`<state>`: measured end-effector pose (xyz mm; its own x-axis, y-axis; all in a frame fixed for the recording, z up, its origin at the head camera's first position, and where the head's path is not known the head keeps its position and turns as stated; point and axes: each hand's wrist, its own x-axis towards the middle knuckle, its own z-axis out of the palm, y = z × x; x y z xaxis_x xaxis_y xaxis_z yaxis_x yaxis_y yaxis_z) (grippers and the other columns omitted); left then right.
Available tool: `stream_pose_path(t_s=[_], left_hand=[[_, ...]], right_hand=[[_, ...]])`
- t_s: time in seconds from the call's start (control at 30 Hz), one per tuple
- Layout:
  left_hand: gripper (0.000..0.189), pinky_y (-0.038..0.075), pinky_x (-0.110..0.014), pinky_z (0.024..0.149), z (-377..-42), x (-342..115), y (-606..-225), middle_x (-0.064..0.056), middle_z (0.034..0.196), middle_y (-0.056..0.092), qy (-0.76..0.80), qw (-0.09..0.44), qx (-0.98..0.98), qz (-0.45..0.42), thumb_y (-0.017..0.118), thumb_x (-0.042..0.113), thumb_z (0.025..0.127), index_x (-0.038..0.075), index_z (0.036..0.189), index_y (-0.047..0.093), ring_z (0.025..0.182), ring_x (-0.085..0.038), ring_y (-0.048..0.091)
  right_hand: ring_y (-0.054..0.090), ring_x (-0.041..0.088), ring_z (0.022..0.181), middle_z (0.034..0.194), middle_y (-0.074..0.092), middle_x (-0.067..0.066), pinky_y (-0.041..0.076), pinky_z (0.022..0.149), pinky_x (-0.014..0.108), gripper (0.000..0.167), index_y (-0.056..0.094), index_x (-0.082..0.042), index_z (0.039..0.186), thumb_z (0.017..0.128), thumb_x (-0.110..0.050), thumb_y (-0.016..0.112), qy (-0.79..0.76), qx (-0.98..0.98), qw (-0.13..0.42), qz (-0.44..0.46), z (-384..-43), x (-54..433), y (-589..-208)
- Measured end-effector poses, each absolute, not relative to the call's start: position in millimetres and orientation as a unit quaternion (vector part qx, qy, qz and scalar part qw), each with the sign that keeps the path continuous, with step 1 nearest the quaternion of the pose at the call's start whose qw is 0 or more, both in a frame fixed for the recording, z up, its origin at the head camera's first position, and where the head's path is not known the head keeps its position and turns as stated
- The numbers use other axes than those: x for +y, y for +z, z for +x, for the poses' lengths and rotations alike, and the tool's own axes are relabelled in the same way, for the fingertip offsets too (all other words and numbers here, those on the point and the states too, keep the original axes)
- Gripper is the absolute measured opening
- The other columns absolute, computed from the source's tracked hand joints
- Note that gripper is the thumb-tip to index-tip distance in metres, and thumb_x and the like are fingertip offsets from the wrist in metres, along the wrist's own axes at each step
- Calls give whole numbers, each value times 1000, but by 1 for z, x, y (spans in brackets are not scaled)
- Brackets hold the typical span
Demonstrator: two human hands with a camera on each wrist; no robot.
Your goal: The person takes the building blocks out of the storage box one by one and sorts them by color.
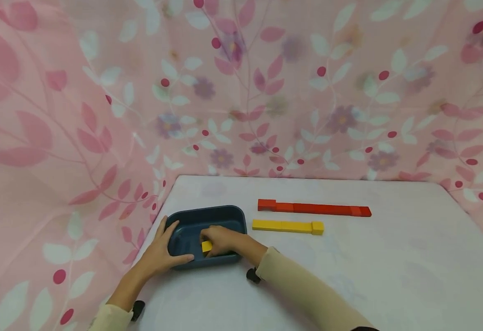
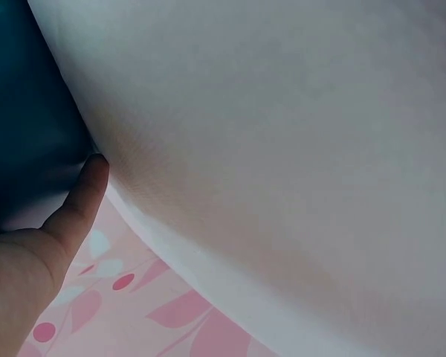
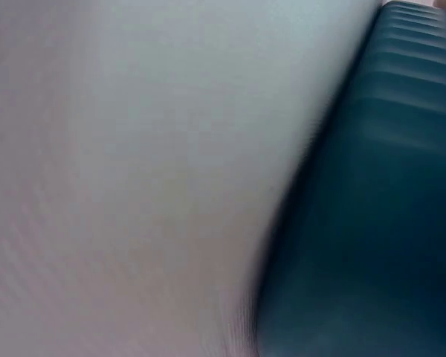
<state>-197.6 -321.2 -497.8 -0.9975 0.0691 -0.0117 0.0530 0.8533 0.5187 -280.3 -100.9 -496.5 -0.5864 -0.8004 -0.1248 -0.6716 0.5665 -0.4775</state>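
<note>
A dark blue rectangular tray [image 1: 178, 236] with raised walls stands on the white-covered table's left part. My left hand [image 1: 157, 252] holds its left end, thumb across the near rim and fingers spread along the left wall. In the left wrist view, one finger [image 2: 85, 195] touches the tray's edge [image 2: 30, 89]. Reaching inside the tray, my right hand [image 1: 221, 240] pinches a small yellow block [image 1: 206, 247], partly hidden by the fingers. The right wrist view shows the tray's outer wall [image 3: 372, 223] but not the hand.
Right of the tray lies a row of yellow blocks [image 1: 283, 225], its right end block taller. Behind it stretches a longer row of red blocks [image 1: 320, 208] with a taller, notched piece at the left. A pink floral cloth [image 1: 245, 92] hangs behind and left of the table [image 1: 370, 271].
</note>
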Motion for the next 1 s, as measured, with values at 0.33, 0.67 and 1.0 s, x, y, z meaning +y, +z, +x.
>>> stream_pose_path(t_s=[0.33,0.67,1.0], left_hand=[[120,36,-75,100,-197,-323,-494,-21,165,-5,271,34,962,29,77,68,68,16,158,18,142,-55,19],[119,38,-74,99,-197,-324,-491,-20,165,-5,265,15,963,35,76,69,69,16,158,19,142,-54,23],[117,37,-75,100,-200,-321,-495,-23,164,-4,264,18,963,38,77,66,70,13,158,20,141,-56,21]], right_hand=[[54,5,79,98,67,-4,49,72,15,42,67,-10,115,80,-26,84,-199,878,183,-395,-277,-105,-496],[54,5,81,93,61,-8,47,72,14,40,62,-16,110,79,-29,84,-269,863,164,-395,-281,-102,-493],[56,4,88,109,69,-4,49,79,13,41,69,-14,120,83,-27,81,-301,847,132,-418,-283,-95,-492]])
